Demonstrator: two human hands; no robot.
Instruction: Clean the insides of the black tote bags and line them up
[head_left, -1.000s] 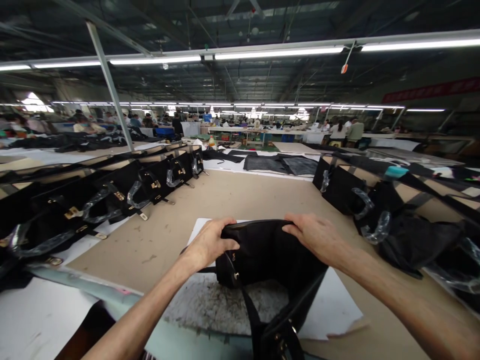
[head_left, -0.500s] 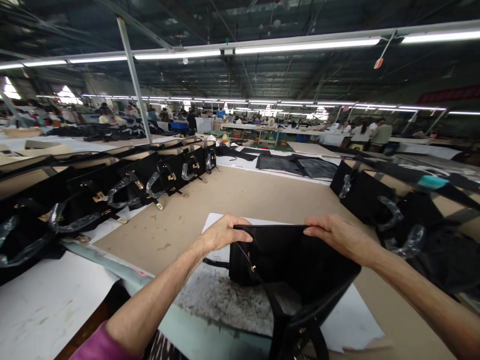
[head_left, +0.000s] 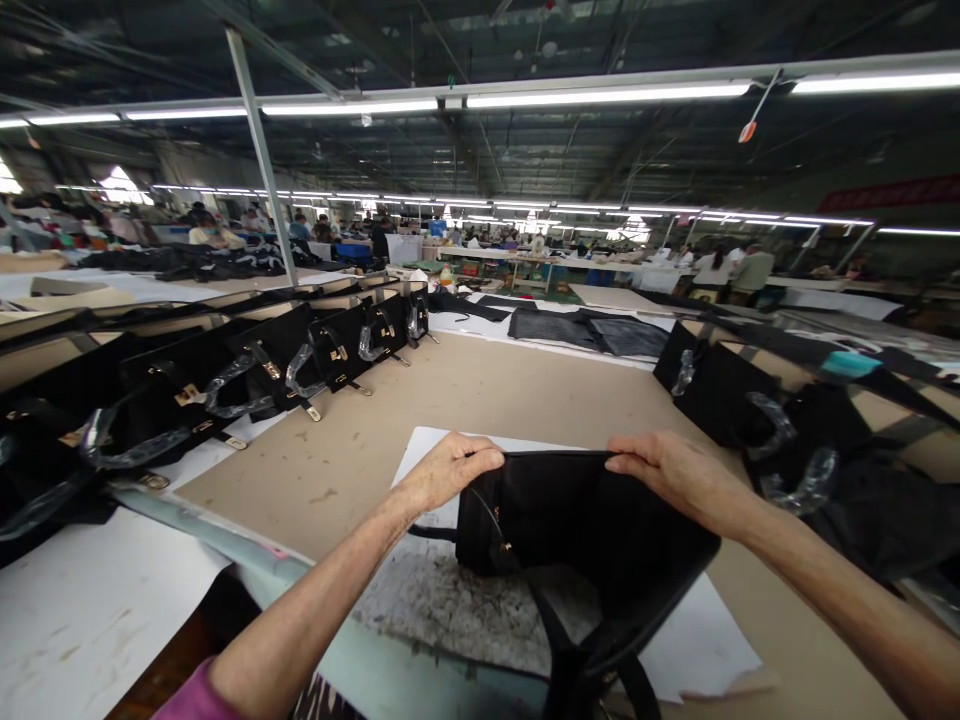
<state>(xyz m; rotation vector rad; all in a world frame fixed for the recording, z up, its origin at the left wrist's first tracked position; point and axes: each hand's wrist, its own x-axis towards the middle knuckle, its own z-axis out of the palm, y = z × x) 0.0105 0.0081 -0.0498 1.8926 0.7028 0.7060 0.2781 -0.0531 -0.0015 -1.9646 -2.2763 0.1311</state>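
Head view, and both hands are on the black bag — left hand pinching one end of its far top edge, right hand pinching the other, thumbs on the near side. Between them that edge runs nearly straight; the bag sits open above the white sheet and the stained grey pad, near the table's close edge, its dark strap dropping towards the wearer.

How far along? Bags line up on the left and more on the right, many with clear plastic around their handles. No such wrap shows on this one's handle, so it looks unfinished, mid-handling; exactly what remains, I can't tell.

Against one second ago, the edge is straighter, the left thumb lies along it rather than poking below, and the purple sleeve now shows. Against half a second ago, little changes — same two-ended hold, left thumb a touch higher.
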